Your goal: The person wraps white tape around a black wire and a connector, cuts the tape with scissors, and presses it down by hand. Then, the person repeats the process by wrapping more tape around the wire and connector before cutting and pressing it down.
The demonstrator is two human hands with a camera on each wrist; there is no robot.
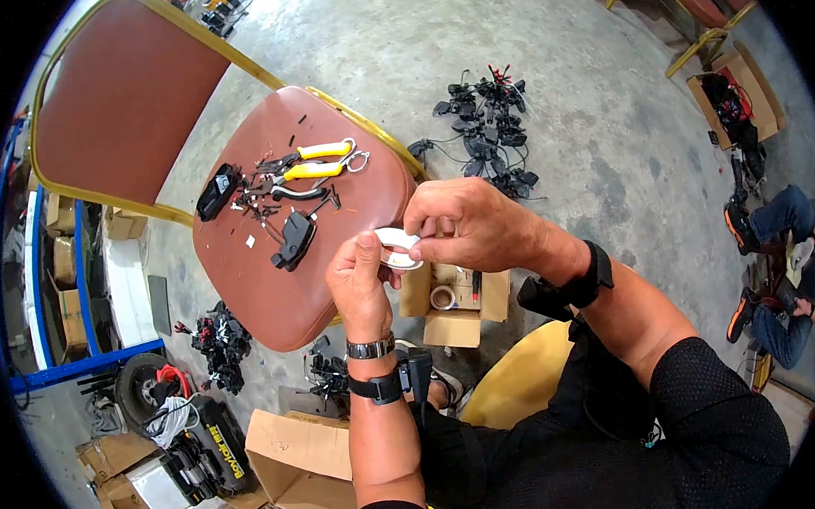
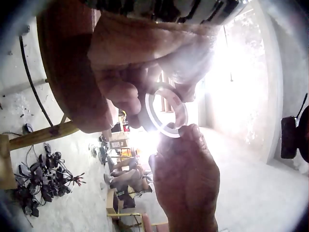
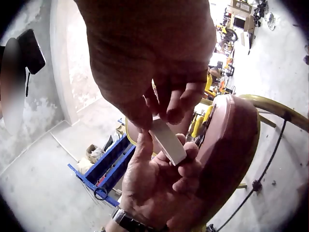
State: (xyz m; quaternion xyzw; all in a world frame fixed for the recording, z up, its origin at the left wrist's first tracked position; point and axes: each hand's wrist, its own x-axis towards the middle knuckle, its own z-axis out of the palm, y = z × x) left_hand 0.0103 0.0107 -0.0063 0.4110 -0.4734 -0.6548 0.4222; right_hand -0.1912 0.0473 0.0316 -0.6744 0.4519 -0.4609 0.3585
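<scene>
A roll of white tape (image 1: pixel 398 248) is held between both hands above the front edge of the brown chair seat. The left hand (image 1: pixel 361 284) grips the roll's left side, thumb up and fingers curled beneath it. At the roll's right side the right hand (image 1: pixel 465 223) pinches its edge between thumb and forefinger. In the left wrist view the ring of tape (image 2: pixel 181 113) shows its open centre, with the right hand (image 2: pixel 187 179) below. The right wrist view shows the roll (image 3: pixel 168 141) edge-on, resting in the left hand (image 3: pixel 154 188).
On the chair seat (image 1: pixel 273 306) lie yellow-handled pliers (image 1: pixel 313 170), a black device (image 1: pixel 296 239) and small scraps. An open carton (image 1: pixel 452 330) with another tape roll stands below the hands. Bundles of black parts (image 1: pixel 489 133) lie on the floor. Another person sits at the far right.
</scene>
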